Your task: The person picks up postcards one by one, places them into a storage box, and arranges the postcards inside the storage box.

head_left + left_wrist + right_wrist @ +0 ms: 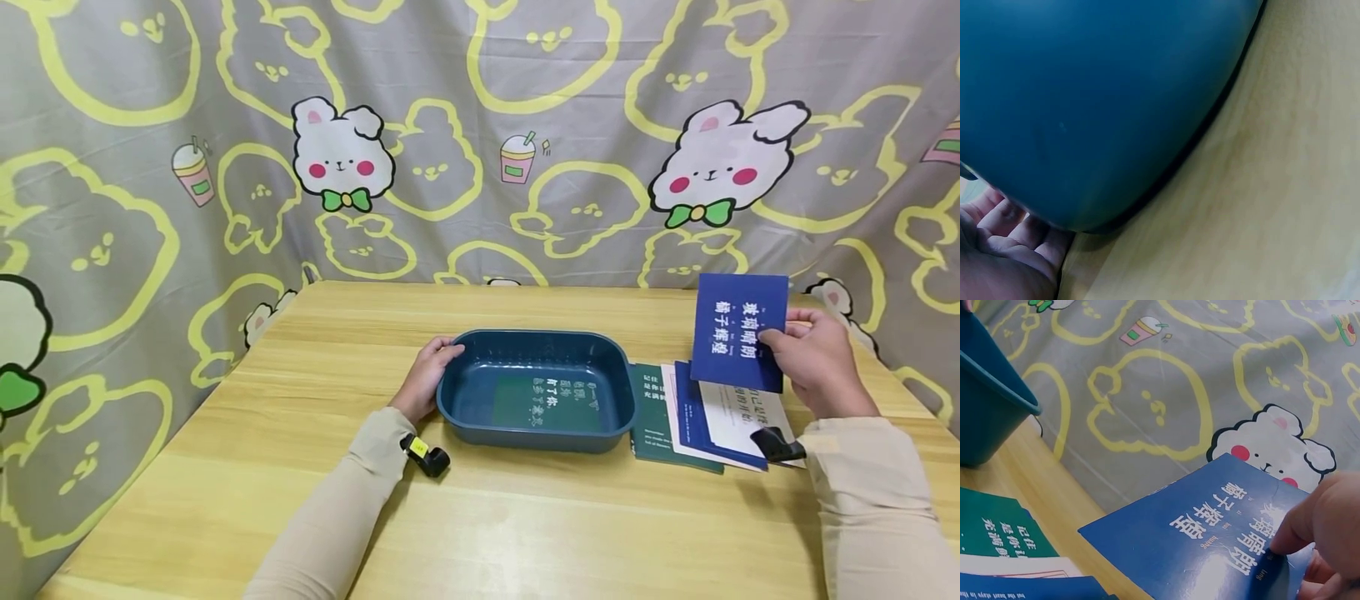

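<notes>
Your right grip [817, 362] pinches the blue card [731, 329] by its right edge, thumb on the printed face and fingers behind, raised at the far side of the fanned cards [697, 429] on the counter [540, 517]. Your left grip [423, 379] is closed on the left end of the teal basin [536, 437], where a green card [517, 404] lies. A light edge pinch should control the blue card without creasing it, good clearance should spare the fanned cards, and firm left support should steady the teal basin.
</notes>
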Action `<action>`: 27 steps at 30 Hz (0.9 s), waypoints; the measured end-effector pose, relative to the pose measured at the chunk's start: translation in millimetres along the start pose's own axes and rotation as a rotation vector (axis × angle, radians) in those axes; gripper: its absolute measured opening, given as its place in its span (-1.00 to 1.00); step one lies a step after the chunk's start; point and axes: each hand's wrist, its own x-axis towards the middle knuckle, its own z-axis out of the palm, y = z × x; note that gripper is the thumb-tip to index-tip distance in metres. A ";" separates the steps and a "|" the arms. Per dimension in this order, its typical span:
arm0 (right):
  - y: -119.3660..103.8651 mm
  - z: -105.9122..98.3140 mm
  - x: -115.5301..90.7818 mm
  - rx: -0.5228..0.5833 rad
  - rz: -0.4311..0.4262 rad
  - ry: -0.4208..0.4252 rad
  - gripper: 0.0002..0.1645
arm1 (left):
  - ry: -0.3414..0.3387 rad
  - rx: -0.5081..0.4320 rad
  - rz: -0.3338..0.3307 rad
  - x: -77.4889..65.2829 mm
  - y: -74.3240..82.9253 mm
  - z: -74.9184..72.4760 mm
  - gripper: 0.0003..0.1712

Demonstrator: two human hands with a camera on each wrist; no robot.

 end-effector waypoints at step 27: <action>-31.7 13.4 -10.7 -0.009 -0.090 0.024 -0.77 | -0.009 0.008 0.002 0.0 -0.3 -0.8 -0.85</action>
